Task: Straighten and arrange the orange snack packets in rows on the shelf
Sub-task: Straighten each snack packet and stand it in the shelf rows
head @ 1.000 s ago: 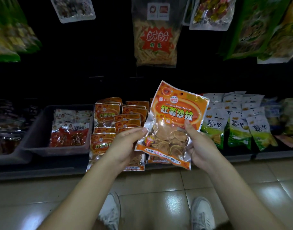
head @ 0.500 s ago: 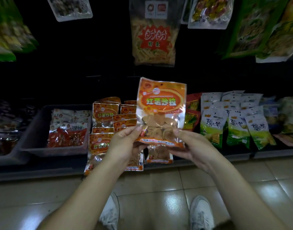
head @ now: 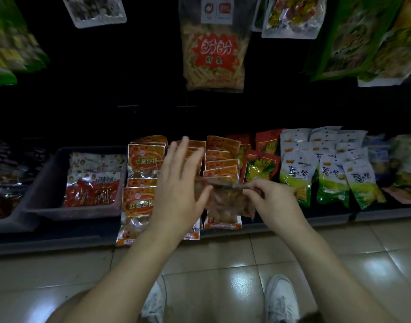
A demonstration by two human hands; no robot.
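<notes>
Tilting shelfward — orange packet (head: 225, 199), lengthwise

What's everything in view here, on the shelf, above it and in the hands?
Orange foil snack packets: over a dozen, overlapping rows on the black shelf.
Held orange foil packet: one, between the hands.
Dark grey plastic tray: one, left of the rows.
Red and white packets: several, in the tray.
Red foil packets: a few, right of the rows.
White and green packets: many, further right.
Clear hanging bag, red label: one, above centre.
Green hanging bags: several, upper right.
White shoes: two, on the floor.
Left hand: open, beside the held packet.
Right hand: pinching the held packet.
</notes>
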